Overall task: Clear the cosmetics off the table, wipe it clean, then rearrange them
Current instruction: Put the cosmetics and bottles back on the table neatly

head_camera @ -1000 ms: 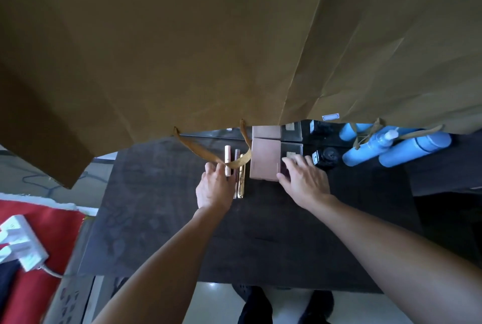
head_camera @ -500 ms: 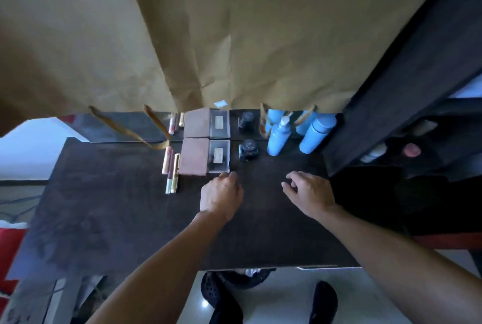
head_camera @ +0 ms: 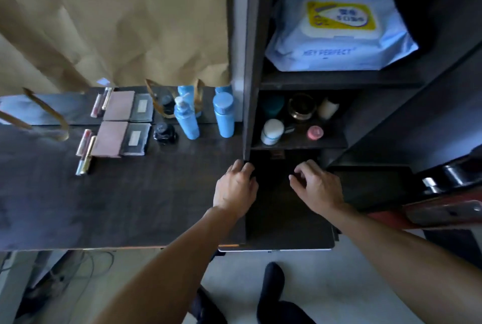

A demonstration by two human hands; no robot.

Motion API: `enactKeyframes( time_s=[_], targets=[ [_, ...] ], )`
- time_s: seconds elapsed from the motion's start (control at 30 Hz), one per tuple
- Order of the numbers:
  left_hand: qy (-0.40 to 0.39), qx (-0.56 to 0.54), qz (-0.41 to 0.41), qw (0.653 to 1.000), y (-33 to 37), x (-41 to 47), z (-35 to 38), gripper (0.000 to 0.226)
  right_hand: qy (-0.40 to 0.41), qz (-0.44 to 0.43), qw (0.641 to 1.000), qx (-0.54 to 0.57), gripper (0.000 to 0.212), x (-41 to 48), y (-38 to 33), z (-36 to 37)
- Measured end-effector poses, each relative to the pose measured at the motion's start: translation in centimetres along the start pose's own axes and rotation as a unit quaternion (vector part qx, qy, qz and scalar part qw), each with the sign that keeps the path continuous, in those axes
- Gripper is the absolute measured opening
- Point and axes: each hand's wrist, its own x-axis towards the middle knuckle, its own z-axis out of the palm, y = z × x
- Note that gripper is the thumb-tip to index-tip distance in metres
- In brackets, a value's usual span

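Both hands hold nothing. The left hand [head_camera: 236, 188] hangs with its fingers loosely curled at the right end of the tabletop [head_camera: 117, 206], its fingertips at the foot of the shelf unit [head_camera: 250, 62]; whether they touch the upright I cannot tell. The right hand [head_camera: 317, 188], just as relaxed and empty, hovers over the dark ledge below the shelves.

Most of the tabletop lies bare and dark, and no cloth or wipe is in view on it. A brown paper bag [head_camera: 117, 23] hangs above its back edge, where a mirror [head_camera: 52, 109] doubles whatever stands before it. On the upper shelf rests a pack of wet wipes [head_camera: 339, 36], untouched by either hand.

All the cosmetics sit on the tabletop in one row against the mirror, well apart from both hands. From the right: a blue capped bottle [head_camera: 223, 115], a blue pump bottle [head_camera: 186, 120], a black jar [head_camera: 164, 133], a dark palette [head_camera: 135, 138] touching a pink palette [head_camera: 109, 142], and a few lip tubes [head_camera: 84, 151] laid side by side at the left end.

So tidy a row reads to me as the rearranging already done, or close to it. It could equally be a start with nothing yet cleared, and whether the surface has been wiped does not show.
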Motion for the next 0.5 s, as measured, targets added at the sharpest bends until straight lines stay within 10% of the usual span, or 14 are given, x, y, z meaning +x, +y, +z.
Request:
enactKeyframes(
  time_s=[0.33, 0.5],
  targets=[
    [-0.003, 0.050, -0.012, 0.999, 5.8, 8.9, 2.0, 0.069, 0.023, 0.100, 0.994, -0.023, 0.052, 6.6, 3.6, -1.5],
    [-0.018, 0.025, -0.067, 0.997, 5.9, 11.1, 2.7, 0.056, -0.009, 0.098, 0.995, -0.030, 0.040, 7.7, 4.2, -0.6]
  ],
)
